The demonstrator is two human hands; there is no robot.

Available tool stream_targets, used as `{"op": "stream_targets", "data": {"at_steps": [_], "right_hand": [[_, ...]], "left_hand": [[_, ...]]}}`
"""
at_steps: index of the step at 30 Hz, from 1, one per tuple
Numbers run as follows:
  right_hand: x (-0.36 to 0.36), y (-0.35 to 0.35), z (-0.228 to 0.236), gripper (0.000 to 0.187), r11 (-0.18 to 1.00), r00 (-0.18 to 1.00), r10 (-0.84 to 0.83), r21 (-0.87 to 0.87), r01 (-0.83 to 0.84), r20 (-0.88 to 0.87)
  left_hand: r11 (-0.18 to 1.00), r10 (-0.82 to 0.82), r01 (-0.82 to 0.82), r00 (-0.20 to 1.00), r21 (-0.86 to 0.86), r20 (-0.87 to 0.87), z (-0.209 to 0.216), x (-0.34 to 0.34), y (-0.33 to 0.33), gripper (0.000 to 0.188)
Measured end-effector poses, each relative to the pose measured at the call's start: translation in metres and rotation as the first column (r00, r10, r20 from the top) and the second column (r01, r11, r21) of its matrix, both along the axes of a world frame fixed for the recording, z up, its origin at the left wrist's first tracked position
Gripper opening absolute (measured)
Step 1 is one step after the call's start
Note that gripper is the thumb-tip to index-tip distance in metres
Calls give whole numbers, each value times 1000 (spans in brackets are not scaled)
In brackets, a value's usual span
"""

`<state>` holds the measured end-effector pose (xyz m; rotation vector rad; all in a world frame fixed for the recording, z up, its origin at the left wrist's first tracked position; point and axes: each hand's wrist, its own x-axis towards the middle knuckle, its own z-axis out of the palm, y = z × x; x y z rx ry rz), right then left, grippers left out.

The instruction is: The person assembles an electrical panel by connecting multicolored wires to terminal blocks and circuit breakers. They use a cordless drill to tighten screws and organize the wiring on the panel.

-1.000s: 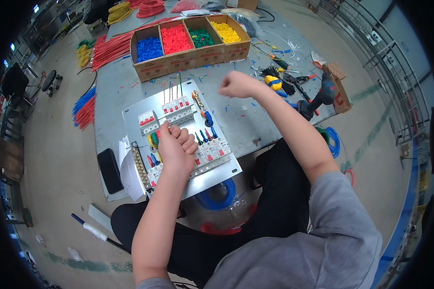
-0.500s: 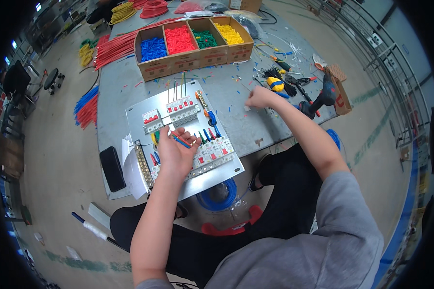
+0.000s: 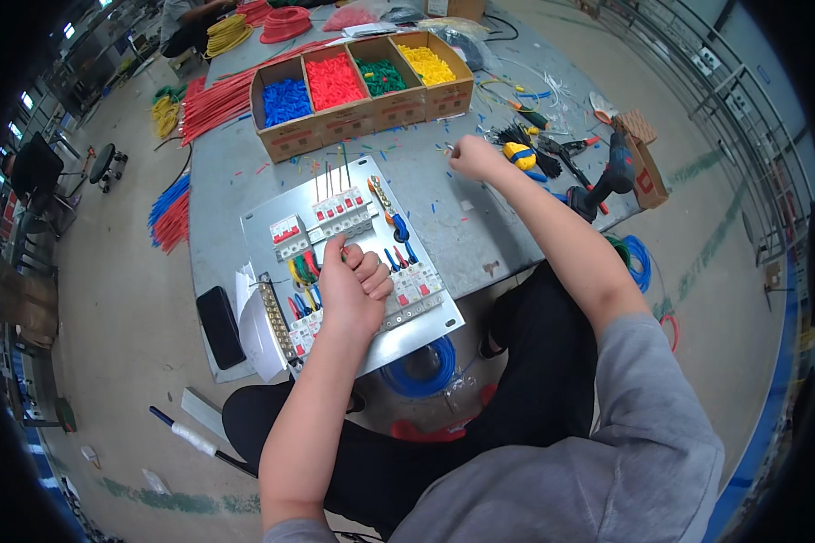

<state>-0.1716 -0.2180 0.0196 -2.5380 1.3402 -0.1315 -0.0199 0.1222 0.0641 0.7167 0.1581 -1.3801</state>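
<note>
My left hand (image 3: 353,285) is curled into a fist over the middle of a metal mounting plate (image 3: 272,204). Thin coloured pieces are closed in it, with only a bit showing by the thumb. Around it on the plate sit a red-switched breaker (image 3: 288,237), a row of breakers (image 3: 342,210) with thin wires standing up behind, and a lower breaker row (image 3: 414,288) with coloured wire ends. My right hand (image 3: 475,158) is closed in a pinch low over the table, right of the plate. Something small and pale shows at its fingertips, too small to name.
A cardboard box (image 3: 321,136) with blue, red, green and yellow small sleeves stands behind the plate. To the right lie a cordless drill (image 3: 607,176), pliers (image 3: 566,149) and black cable ties (image 3: 548,163). A phone (image 3: 220,326) rests at the left edge; blue coiled wire (image 3: 426,371) hangs below.
My left hand has turned over and its fingers have closed around the coloured pieces that lay in its palm. My right hand has shifted slightly left and away from me.
</note>
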Motion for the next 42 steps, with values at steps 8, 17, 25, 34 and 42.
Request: {"op": "stream_targets", "data": {"at_steps": [8, 17, 25, 34, 42], "right_hand": [[12, -3, -29, 24, 992, 979, 123, -1, -125, -160], [17, 8, -21, 32, 991, 995, 85, -97, -90, -46], [40, 61, -24, 45, 950, 922, 291, 197, -244, -257], [64, 129, 60, 30, 661, 927, 211, 654, -369, 310], [98, 63, 1, 30, 974, 931, 189, 65, -219, 311]], "left_hand": [[995, 66, -66, 998, 69, 7, -6, 10, 8, 40], [997, 49, -50, 999, 55, 23, -15, 10, 10, 36], [998, 66, -66, 997, 11, 45, -21, 14, 12, 38], [990, 81, -92, 991, 103, 103, -11, 1, 9, 46], [994, 88, -88, 996, 68, 4, -11, 2, 1, 49]]}}
